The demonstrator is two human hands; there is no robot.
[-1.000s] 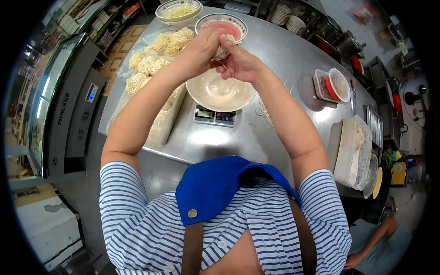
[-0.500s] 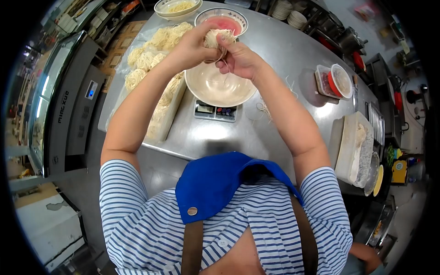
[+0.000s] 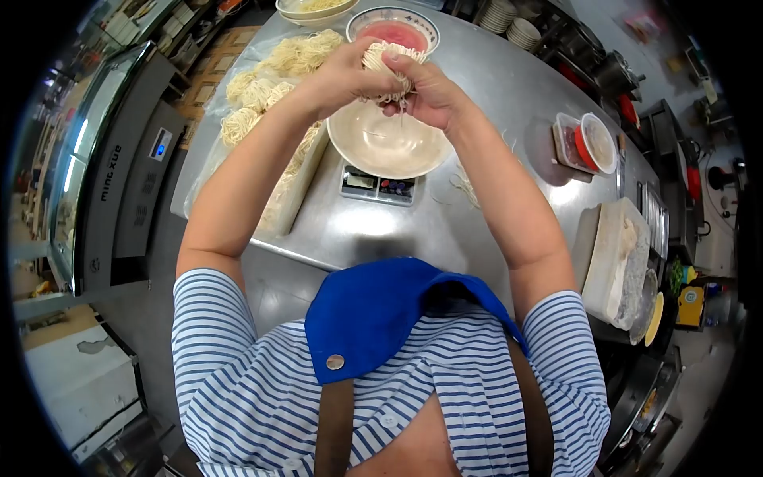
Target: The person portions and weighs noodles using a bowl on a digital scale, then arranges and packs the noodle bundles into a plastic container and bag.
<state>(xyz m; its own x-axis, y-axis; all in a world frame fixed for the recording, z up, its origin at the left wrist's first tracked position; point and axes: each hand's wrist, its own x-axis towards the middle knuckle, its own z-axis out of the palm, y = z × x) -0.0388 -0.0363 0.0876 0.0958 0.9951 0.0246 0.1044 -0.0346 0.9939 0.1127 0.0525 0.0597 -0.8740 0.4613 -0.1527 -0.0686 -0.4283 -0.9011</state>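
Note:
Both my left hand [image 3: 355, 78] and my right hand [image 3: 430, 89] are closed around a bundle of pale noodles [image 3: 389, 63], held above a wide cream bowl [image 3: 381, 155]. A few loose strands hang down below my fingers. The bowl rests on a digital kitchen scale [image 3: 378, 187]. Left of my left hand, noodle nests [image 3: 253, 97] fill a long white tray [image 3: 298, 195] and spread onto plastic behind it. Just beyond my hands stands a patterned bowl [image 3: 425, 28] with a pink surface inside.
Stray noodle strands [image 3: 464, 184] lie on the steel table [image 3: 509, 103] right of the scale. Further right are a tub with a red-rimmed lid [image 3: 592, 143] and a white flour-dusted bin [image 3: 616, 254]. A glass-fronted cabinet [image 3: 111, 175] stands at left. Stacked bowls [image 3: 318, 8] sit at the back.
My hands have turned the noodle bundle, and more of its rounded, coiled side faces up now. The view has shifted slightly, so the table items sit a little further right.

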